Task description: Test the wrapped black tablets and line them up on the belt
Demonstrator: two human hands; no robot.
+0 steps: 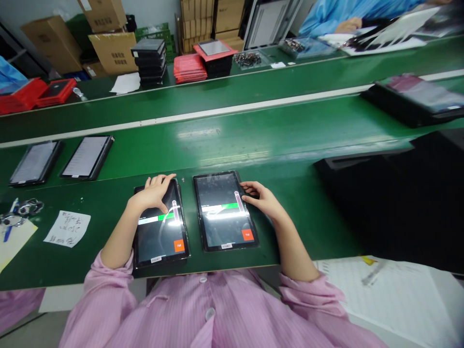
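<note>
Two dark tablets with lit screens lie side by side on the green bench, each showing a green bar, a purple slider and an orange "Fail" square. Over the upper part of the left tablet [157, 244] lies my left hand [154, 193], fingers spread, the thumb over the screen. My right hand [263, 198] is at the right edge of the other tablet [219, 229]. Its fingertips and thumb meet that edge near the upper corner, with the thumb apart from the fingers. The undersides of both tablets are hidden.
Two more tablets [85, 157] lie at left, near a handwritten note [68, 228]. A large black object [395, 203] covers the right side. Across the bench stand red stacks [190, 67] and black stacks [148, 63]; a co-worker's blue sleeve [326, 17] shows far right.
</note>
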